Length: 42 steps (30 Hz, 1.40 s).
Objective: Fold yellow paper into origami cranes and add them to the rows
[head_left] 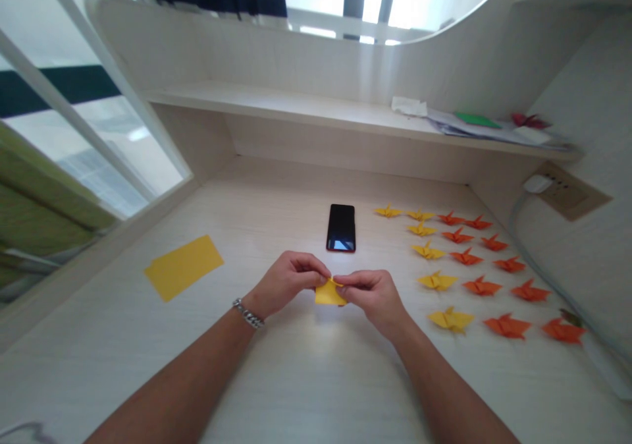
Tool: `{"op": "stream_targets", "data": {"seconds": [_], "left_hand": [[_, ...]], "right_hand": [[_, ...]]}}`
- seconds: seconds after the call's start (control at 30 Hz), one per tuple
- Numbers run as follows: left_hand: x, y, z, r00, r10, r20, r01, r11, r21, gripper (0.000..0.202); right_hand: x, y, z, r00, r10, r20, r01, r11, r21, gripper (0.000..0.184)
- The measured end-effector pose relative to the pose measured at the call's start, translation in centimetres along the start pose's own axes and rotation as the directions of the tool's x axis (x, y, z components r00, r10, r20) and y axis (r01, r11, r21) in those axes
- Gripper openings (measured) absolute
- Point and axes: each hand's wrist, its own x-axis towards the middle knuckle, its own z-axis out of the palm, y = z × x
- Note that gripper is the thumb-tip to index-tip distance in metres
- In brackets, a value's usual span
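Observation:
Between my two hands is a small folded piece of yellow paper (328, 294), low over the middle of the desk. My left hand (295, 277) pinches its upper left edge between thumb and fingers. On the other side, my right hand (371, 294) grips the upper right edge the same way, the fingertips of both hands nearly meeting. A chain bracelet (249, 313) circles my left wrist. Just beyond the hands lies a black phone (341, 228). The fingers partly cover the paper's folds.
Yellow paper sheets (185, 267) lie at the left. Rows of folded yellow cranes (437, 281) and orange cranes (482, 286) stand at the right. A grey cable (530, 253) runs along the right wall from a plug (537, 183). Papers (459, 124) rest on the shelf (296, 109).

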Motion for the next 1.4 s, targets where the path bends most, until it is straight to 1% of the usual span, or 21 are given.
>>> {"op": "stream_targets", "data": {"seconds": [0.07, 0.13, 0.2, 0.3, 0.4, 0.63, 0.87, 0.97, 1.13, 1.3, 1.4], "left_hand": [[0.0, 0.2, 0.0, 1.0, -0.004, 0.0, 0.004, 1.0, 0.013, 0.009], [-0.1, 0.4, 0.1, 1.0, -0.003, -0.003, 0.004, 0.999, 0.038, 0.009], [-0.1, 0.6, 0.3, 1.0, -0.003, 0.008, 0.003, 0.998, 0.059, 0.009], [-0.1, 0.6, 0.4, 0.999, -0.005, 0.032, 0.002, 0.996, 0.085, 0.009], [-0.1, 0.5, 0.5, 1.0, -0.015, 0.026, 0.013, 0.998, 0.069, 0.011], [0.0, 0.5, 0.8, 0.997, -0.066, 0.03, 0.066, 0.998, -0.013, 0.01], [0.1, 0.3, 0.9, 0.995, -0.097, 0.006, 0.097, 0.993, -0.063, 0.013], [0.1, 0.3, 1.1, 0.997, -0.081, -0.009, 0.08, 0.993, -0.089, 0.014], [0.0, 0.3, 1.4, 0.998, -0.032, -0.046, 0.027, 0.994, -0.108, 0.017], [-0.2, -0.3, 1.7, 0.995, 0.052, -0.082, -0.056, 0.997, -0.049, 0.026], [-0.2, -0.5, 2.0, 0.99, 0.07, -0.119, -0.074, 0.997, -0.026, 0.024]], "right_hand": [[-0.1, -0.3, -0.1, 0.998, 0.038, 0.042, -0.04, 0.997, 0.072, 0.026], [-0.1, -0.5, -0.2, 0.992, 0.097, 0.086, -0.11, 0.98, 0.165, 0.027], [-0.1, -0.4, -0.1, 0.983, 0.155, 0.098, -0.174, 0.958, 0.229, 0.029], [0.1, 0.0, 0.1, 0.979, 0.197, 0.055, -0.204, 0.957, 0.208, 0.027], [0.2, 0.4, 0.2, 0.979, 0.201, 0.034, -0.204, 0.968, 0.147, 0.026], [0.2, 0.3, 0.0, 0.987, 0.16, -0.013, -0.158, 0.984, 0.078, 0.024], [0.2, 0.4, 0.1, 0.991, 0.125, -0.043, -0.123, 0.991, 0.058, 0.025], [0.3, 0.6, 0.0, 0.993, 0.098, -0.062, -0.096, 0.994, 0.045, 0.025], [0.4, 0.8, 0.0, 0.995, 0.013, -0.099, -0.015, 1.0, -0.021, 0.021], [0.2, 0.7, 0.2, 0.992, -0.079, -0.1, 0.069, 0.993, -0.096, 0.018], [0.1, 0.8, 0.4, 0.991, -0.108, -0.085, 0.097, 0.988, -0.124, 0.018]]}}
